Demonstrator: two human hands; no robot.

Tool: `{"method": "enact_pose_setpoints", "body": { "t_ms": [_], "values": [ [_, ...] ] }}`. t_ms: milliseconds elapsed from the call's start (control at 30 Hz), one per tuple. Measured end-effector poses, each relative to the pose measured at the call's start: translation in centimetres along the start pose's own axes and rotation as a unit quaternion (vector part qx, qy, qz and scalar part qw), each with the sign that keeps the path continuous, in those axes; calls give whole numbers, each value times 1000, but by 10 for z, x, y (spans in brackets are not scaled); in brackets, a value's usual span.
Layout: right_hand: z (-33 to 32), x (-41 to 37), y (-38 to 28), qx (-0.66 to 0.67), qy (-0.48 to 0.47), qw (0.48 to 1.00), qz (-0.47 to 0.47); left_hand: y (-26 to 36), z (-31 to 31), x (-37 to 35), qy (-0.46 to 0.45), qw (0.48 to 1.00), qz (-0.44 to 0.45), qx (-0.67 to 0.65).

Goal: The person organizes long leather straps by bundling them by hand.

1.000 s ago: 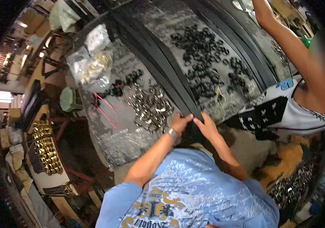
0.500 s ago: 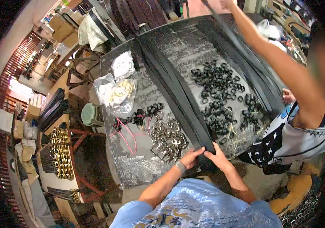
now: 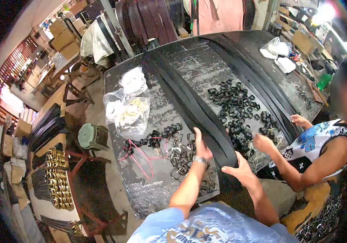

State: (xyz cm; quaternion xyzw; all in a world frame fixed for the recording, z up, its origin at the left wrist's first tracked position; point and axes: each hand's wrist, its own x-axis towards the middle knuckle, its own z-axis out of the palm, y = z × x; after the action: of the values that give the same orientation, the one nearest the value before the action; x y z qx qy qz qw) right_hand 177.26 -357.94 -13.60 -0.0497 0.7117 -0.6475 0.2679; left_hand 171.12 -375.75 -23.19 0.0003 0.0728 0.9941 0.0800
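Observation:
Long black belt straps [image 3: 189,101] lie in a band down the middle of the dark table [image 3: 153,194]. My left hand [image 3: 202,146] rests on the straps' left side, just past a heap of metal buckles [image 3: 179,158]. My right hand [image 3: 240,170] grips the near end of the straps at the table's front edge. A pile of black loops [image 3: 234,107] lies to the right of the straps.
A person in a patterned sleeveless top sits at the right, one hand [image 3: 264,142] at the loops. Clear bags [image 3: 127,109] and pink cord [image 3: 139,156] lie on the table's left. A green stool [image 3: 93,135] and racks of gold buckles [image 3: 58,178] stand on the left.
My left hand has slid forward along the straps while my right stays on their near end. The other person's raised arm has come down to the loops. The view has tilted up.

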Motion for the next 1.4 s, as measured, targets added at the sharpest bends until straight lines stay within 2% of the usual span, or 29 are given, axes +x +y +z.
{"method": "enact_pose_setpoints", "body": {
  "t_ms": [67, 133, 167, 200, 233, 267, 333, 367, 400, 433, 467, 500, 567, 600, 667, 733, 833, 900, 1033, 1067, 1167, 1200, 1267, 1333, 1400],
  "values": [
    [3, -4, -2, -2, 2, 1000, -19, 20, -5, 32, -23, 998, 59, -20],
    [11, -21, -22, 16, -5, 1000, 3, 47, -10, 64, -175, 980, 99, -4],
    [13, -33, -32, 27, -7, 1000, 15, 55, -12, 78, -145, 981, 117, -50],
    [13, -51, -37, 16, -12, 1000, 15, 70, -10, 91, -161, 975, 154, -19],
    [12, -68, -41, 6, -17, 1000, 15, 88, -13, 109, -110, 969, 222, -10],
    [12, -86, -46, -5, -23, 1000, 15, 111, -17, 119, -134, 969, 208, -14],
    [7, -127, -53, 24, -26, 998, 57, 161, -4, 134, -267, 956, 116, 37],
    [5, -142, -49, -24, -18, 999, 40, 177, 4, 141, -284, 952, 106, 41],
    [3, -151, -51, -85, -11, 996, 33, 184, 27, 138, -235, 964, 112, 57],
    [2, -159, -50, -144, 1, 989, 29, 192, 42, 138, -227, 965, 91, 97],
    [3, -157, -51, -158, 2, 986, 56, 198, 67, 141, -274, 942, 80, 174],
    [5, -151, -48, -166, 7, 982, 90, 209, 87, 148, -248, 904, 117, 327],
    [10, -132, -13, -175, 46, 983, 4, 217, 137, 149, -250, 768, 227, 544],
    [13, -125, -12, -170, 54, 984, -7, 234, 138, 172, -379, 774, 163, 479],
    [17, -114, -1, -180, 55, 980, -69, 227, 181, 169, -313, 811, 181, 460],
    [14, -117, -6, -187, 67, 977, -75, 214, 222, 155, -256, 832, 210, 445],
    [-4, -146, -15, -174, 124, 969, -126, 166, 275, 119, -235, 850, 215, 419],
    [-18, -160, 17, -178, 158, 948, -211, 120, 304, 90, -240, 860, 203, 401],
    [-53, -243, 55, -205, 195, 941, -186, -19, 338, 15, -284, 886, 129, 344],
    [-57, -264, 72, -183, 241, 929, -214, -58, 341, -4, -294, 892, 106, 327],
    [-72, -324, 125, -71, 228, 957, -164, -179, 348, -67, -318, 905, 36, 281],
    [-76, -340, 143, -91, 222, 963, -118, -221, 349, -88, -326, 909, 9, 261],
    [-75, -367, 194, 63, 236, 966, -85, -303, 352, -125, -339, 915, -45, 214],
    [-82, -409, 229, 23, 294, 947, -125, -378, 358, -164, -351, 916, -102, 165],
    [-88, -443, 255, 112, 292, 945, -99, -439, 365, -204, -358, 914, -154, 117]
  ]
}}
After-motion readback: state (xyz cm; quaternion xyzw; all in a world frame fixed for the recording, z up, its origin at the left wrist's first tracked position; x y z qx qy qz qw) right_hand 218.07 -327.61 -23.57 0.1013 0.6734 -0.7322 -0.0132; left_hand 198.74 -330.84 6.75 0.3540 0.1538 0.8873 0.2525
